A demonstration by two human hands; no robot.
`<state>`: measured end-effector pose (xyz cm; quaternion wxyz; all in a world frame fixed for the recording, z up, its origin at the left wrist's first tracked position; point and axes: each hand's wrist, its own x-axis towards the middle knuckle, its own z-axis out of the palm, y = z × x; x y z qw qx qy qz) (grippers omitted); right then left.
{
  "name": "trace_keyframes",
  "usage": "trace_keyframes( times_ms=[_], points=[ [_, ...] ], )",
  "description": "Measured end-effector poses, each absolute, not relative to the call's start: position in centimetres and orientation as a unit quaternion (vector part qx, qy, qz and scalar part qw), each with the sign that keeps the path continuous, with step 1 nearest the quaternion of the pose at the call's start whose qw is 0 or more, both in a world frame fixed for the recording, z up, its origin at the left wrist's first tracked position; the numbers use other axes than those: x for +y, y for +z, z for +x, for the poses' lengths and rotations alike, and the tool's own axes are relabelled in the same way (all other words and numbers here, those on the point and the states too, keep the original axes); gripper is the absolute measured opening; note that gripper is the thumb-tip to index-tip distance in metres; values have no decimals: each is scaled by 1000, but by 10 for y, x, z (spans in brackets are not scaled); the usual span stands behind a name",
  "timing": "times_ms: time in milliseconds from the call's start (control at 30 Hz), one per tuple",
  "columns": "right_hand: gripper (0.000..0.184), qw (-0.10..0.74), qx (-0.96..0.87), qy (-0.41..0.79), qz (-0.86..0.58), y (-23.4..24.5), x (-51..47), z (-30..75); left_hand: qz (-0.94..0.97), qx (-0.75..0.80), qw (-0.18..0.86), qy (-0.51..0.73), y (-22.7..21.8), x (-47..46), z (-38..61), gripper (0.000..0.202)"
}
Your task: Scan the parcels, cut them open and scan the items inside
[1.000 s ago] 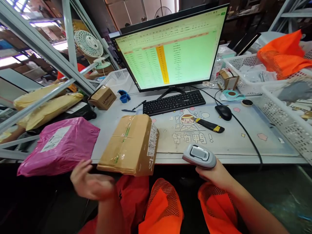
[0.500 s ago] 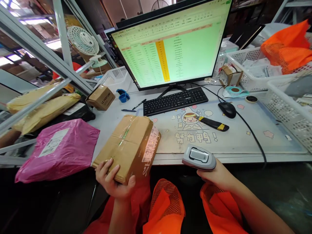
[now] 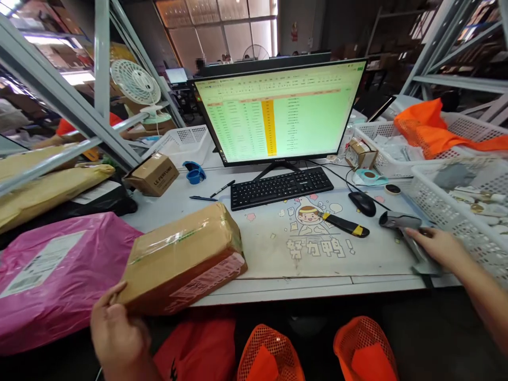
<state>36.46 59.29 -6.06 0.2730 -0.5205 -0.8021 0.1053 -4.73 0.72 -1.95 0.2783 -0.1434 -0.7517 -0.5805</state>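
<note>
A brown cardboard box (image 3: 178,254), taped along the top and with a label on its near side, rests at the desk's front left. My left hand (image 3: 119,328) is closed on the left end of this box, fingers at its corner. At the right, my right hand (image 3: 440,248) grips the handle of a grey barcode scanner (image 3: 400,219), whose head faces left. A grey piece under the handle touches the desk; whether it is a stand I cannot tell. Beside the box lies a pink plastic parcel (image 3: 75,264) with a white label.
A monitor (image 3: 286,116) stands behind a black keyboard (image 3: 281,188). A mouse (image 3: 362,203) and a black-yellow utility knife (image 3: 345,224) lie on the printed desk mat (image 3: 270,254). White baskets (image 3: 448,211) line the right; a small box (image 3: 153,174) and metal frame (image 3: 67,79) are left.
The scanner has gone from above the front edge to the desk's right side with my right hand. The box has turned and come down leftward onto the desk. The view has tilted up.
</note>
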Motion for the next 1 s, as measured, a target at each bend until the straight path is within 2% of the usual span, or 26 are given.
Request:
trace_keyframes(
  times_ms=[100,133,233,300,433,500,667,767,867,1000],
  points=[
    [36,241,-823,-4,-514,-43,576,332,-26,-669,268,-693,-13,23,-69,22],
    [37,261,-840,-17,-476,-35,564,311,-21,-648,284,-706,-11,30,-76,20],
    [34,214,-904,23,-370,-18,534,219,-57,-618,312,-719,-9,52,-96,18],
    [39,157,-938,54,-304,-16,529,154,-75,-618,286,-729,-8,62,-106,23],
    [49,144,-950,27,-277,-23,535,72,-106,-607,177,-767,-8,68,-111,34],
    [49,145,-950,14,-277,-27,537,56,-109,-604,168,-771,-10,68,-106,36],
    [44,143,-947,-13,-286,-30,537,39,-31,-582,248,-774,-17,76,-93,29],
    [46,133,-947,-21,-292,-26,533,51,-25,-545,253,-799,-14,84,-96,27],
    [49,119,-947,-20,-298,-27,524,99,-47,-535,212,-817,-8,98,-107,31],
    [56,19,-938,10,-346,-45,510,183,-113,-577,96,-803,-2,136,-117,38]
  ],
)
